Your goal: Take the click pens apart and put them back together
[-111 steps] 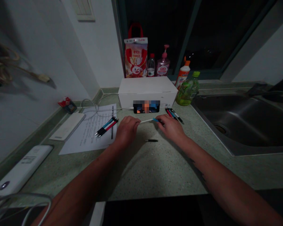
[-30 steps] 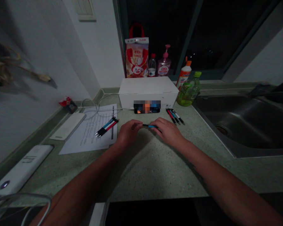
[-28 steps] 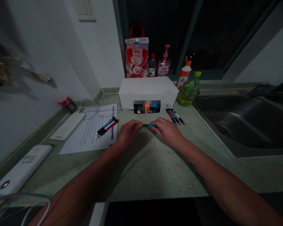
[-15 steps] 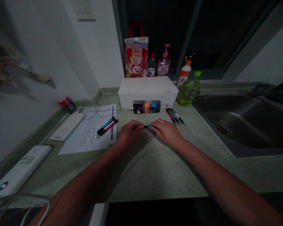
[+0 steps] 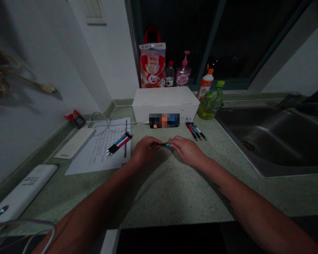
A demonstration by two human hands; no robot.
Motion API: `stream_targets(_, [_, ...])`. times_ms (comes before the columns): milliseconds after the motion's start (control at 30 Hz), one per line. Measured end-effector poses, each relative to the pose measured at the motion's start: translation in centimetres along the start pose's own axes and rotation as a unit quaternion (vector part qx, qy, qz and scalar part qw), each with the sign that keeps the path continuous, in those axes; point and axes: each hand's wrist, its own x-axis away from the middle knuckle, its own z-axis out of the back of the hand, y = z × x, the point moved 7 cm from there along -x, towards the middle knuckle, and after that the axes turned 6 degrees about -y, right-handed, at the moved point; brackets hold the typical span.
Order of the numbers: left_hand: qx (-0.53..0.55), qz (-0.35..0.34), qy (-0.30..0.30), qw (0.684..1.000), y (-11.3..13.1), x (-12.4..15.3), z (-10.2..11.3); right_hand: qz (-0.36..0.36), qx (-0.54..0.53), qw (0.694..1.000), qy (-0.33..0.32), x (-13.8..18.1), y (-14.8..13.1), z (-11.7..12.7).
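Between my two hands is a blue and black pen, held level just above the counter. My left hand pinches its black end. The fingers of my right hand close on its blue end and hide part of it. Several pens in black, blue, white and red lie on the printed paper, left of my left hand. Another group of pens rests on the counter beyond my right hand. A phone with a blurred screen leans on the white box ahead.
A sink is set into the counter at right. White power banks and a long white device lie left, near cables. A green bottle, a pink pump bottle and a red bag stand at the back.
My right fingers have shifted slightly along the pen, and more of its blue part shows. Both hands stay near the same spot. The other pens have not moved.
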Motion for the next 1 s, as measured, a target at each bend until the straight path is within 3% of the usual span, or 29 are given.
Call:
stream_targets(267, [0.022, 0.019, -0.004, 1.000, -0.1, 0.1, -0.4, -0.039, -0.064, 0.997, 0.009, 0.0, 0.0, 0.7])
stream_targets(633, [0.003, -0.049, 0.001, 0.999, 0.3, 0.3, -0.5, -0.017, -0.019, 0.999, -0.036, -0.3, 0.1, -0.4])
stream_targets(800, [0.020, -0.056, 0.034, 0.998, 0.5, 0.5, -0.3, -0.051, -0.066, 0.996, -0.013, 0.0, 0.5, 0.0])
stream_targets(1000, [0.010, -0.100, 0.022, 0.995, 1.4, 0.4, 0.0, -0.015, -0.042, 0.999, -0.016, -0.2, 0.2, -0.2])
